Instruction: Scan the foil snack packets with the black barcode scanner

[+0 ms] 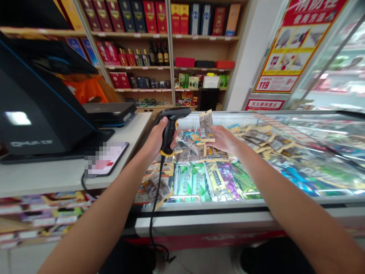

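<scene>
My left hand (155, 139) is wrapped round the grip of a black barcode scanner (171, 125), whose head points right toward a small packet. A black cable hangs from the scanner's base down past the counter edge. My right hand (224, 139) holds that packet (206, 126), a grey and tan wrapped ice-cream bar, upright just right of the scanner head. Both hands hover over a chest freezer (228, 207) filled with several wrapped ice creams under a glass lid.
A black checkout terminal (37, 110) and a small payment screen (107, 158) stand on the white counter (57, 175) at left. Shelves of boxed and bottled goods (159, 45) line the back wall. A red notice poster (296, 42) hangs at right beside a glass-door fridge.
</scene>
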Motion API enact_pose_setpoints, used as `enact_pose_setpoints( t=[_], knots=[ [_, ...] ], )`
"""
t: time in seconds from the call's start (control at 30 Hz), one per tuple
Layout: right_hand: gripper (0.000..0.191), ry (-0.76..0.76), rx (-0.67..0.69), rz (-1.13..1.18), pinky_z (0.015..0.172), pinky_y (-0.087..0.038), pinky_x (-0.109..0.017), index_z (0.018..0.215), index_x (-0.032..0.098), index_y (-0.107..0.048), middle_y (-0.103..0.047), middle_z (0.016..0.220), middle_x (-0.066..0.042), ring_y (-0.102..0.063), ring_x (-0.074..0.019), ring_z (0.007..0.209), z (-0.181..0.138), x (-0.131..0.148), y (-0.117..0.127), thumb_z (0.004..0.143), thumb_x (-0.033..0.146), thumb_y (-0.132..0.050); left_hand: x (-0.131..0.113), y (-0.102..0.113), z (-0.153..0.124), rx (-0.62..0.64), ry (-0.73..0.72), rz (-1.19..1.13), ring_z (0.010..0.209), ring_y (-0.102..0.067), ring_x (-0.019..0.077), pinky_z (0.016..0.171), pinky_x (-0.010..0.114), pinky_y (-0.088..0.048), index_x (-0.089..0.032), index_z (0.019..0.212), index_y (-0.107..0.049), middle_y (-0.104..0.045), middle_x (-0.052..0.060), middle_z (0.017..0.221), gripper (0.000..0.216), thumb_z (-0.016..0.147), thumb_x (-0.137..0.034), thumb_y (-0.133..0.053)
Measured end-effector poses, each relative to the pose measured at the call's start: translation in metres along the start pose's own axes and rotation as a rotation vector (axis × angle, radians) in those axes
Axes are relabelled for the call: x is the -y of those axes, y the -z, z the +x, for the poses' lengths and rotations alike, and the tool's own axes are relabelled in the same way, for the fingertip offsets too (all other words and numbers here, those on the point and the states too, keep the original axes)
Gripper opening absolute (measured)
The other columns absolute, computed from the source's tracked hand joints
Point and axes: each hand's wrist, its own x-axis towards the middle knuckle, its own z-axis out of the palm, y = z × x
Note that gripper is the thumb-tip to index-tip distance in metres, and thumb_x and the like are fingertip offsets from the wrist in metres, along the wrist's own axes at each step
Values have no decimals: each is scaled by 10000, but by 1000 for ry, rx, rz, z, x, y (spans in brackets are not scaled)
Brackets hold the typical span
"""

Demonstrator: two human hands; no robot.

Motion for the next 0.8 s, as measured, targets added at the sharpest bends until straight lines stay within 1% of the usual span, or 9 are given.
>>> enact_pose_setpoints(
  t=[0.07,0.17,0.4,0.5,0.57,0.6,0.7,0.73,0.8],
  knots=[
    [328,-12,10,119,872,-563,-384,1046,232,-697,-773,1086,-79,-701,-265,1027,-1,0,1,815,458,-636,0,0,-2,80,7,28,374,-486,75,353,215,-334,-177,821,-571,-614,-11,657,558,849,-735,-590],
    [275,-51,17,131,826,-562,-358,1029,240,-691,-780,1049,-66,-708,-250,982,-2,0,2,825,405,-608,0,-1,-4,141,-1,35,373,-487,75,357,215,-331,-180,857,-587,-613,-13,660,557,838,-736,-608],
    [231,-83,-58,94,764,-551,-337,987,234,-679,-772,993,-73,-701,-239,920,0,-3,3,849,370,-553,4,2,-1,167,39,47,372,-482,73,360,213,-328,-171,850,-595,-607,-11,654,586,848,-756,-580],
    [287,-54,-62,2,769,-552,-364,1025,227,-679,-765,1001,-89,-701,-259,936,0,-2,2,860,413,-537,4,3,0,149,29,55,372,-488,75,355,211,-335,-169,835,-588,-607,-12,649,598,828,-767,-597],
    [365,-14,-87,-192,778,-551,-383,1083,209,-684,-757,1003,-105,-699,-272,936,0,2,6,891,463,-507,4,3,0,123,14,60,371,-494,78,349,211,-339,-173,815,-575,-605,-15,642,584,819,-756,-618],
    [401,11,-114,-352,787,-548,-389,1109,199,-689,-752,1012,-111,-696,-276,929,0,5,9,904,490,-504,3,3,0,109,6,61,369,-496,80,346,210,-341,-174,809,-570,-604,-17,638,578,817,-750,-625],
    [485,67,-281,-1031,879,-525,-426,1153,169,-717,-725,1111,-152,-676,-310,988,-5,13,21,883,556,-604,1,5,2,52,-18,52,371,-505,77,347,205,-348,-172,818,-574,-609,-18,642,564,839,-734,-612],
    [514,47,-333,-1264,920,-509,-458,1152,155,-730,-709,1149,-180,-659,-345,1047,-7,15,24,859,570,-652,1,6,2,25,-21,47,373,-506,74,350,203,-350,-170,823,-577,-612,-17,645,559,855,-728,-596],
    [568,-78,-392,-1616,975,-469,-547,1116,126,-756,-683,1183,-241,-602,-434,1161,-13,17,26,814,605,-715,0,7,4,-31,-11,35,378,-505,70,354,200,-353,-169,823,-576,-611,-16,644,550,889,-715,-556]
  ],
)
